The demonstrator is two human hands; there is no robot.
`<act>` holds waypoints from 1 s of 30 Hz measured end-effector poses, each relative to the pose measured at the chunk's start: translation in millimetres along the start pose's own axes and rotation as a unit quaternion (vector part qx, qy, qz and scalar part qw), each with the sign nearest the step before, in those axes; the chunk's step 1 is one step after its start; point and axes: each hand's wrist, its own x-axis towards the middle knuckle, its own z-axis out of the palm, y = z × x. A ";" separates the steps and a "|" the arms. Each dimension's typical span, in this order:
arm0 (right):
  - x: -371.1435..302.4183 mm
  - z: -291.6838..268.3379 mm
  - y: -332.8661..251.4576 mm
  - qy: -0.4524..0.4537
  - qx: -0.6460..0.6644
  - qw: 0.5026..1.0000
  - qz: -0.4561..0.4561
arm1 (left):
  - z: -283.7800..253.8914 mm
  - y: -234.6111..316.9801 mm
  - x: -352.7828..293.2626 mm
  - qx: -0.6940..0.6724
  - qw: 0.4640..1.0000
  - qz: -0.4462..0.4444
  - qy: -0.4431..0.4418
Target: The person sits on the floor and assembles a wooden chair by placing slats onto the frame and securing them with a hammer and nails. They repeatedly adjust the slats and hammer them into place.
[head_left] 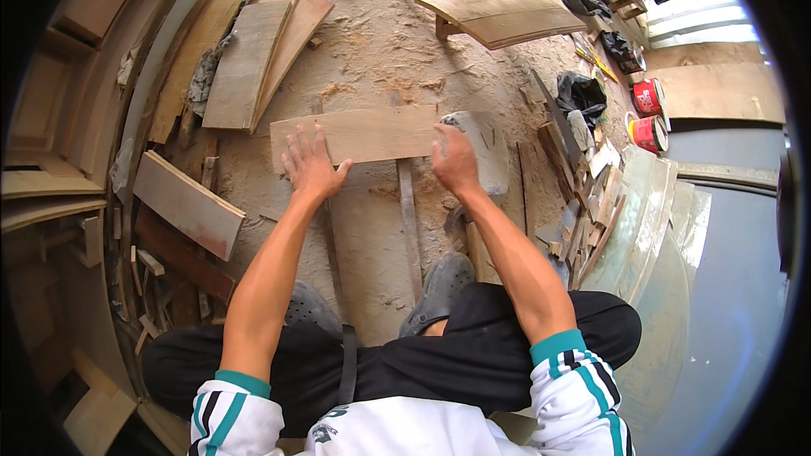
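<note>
A pale, flat wooden board (380,135) lies crosswise in front of me on two narrow wooden strips (410,219). My left hand (311,165) rests on its left part, palm down with fingers spread. At the board's right end, my right hand (456,159) is closed, its fingers curled by the edge. What it grips, if anything, is hidden. Just beyond and to the right of that hand is a pale grey, flat piece (488,148) with a speckled top corner; its kind is unclear.
Boards (245,59) lie at the far left, and another panel (190,203) sits nearer. A wide panel (503,13) rests on a wooden stand ahead. To the right are wood offcuts (596,203), a black plastic bag (581,95) and red cans (649,131). My feet in grey clogs (443,287) are close below.
</note>
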 end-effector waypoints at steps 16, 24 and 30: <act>17.5 -25.8 72.8 0.055 -0.078 0.954 0.284 | 4.3 30.4 -6.7 0.039 0.982 0.168 0.073; 19.1 -16.8 59.6 0.071 -0.123 0.934 0.327 | -10.3 55.6 -4.9 0.015 0.992 0.125 0.024; 20.1 -15.4 54.7 0.061 -0.130 0.928 0.344 | 0.0 57.3 -9.9 0.022 0.993 0.114 0.036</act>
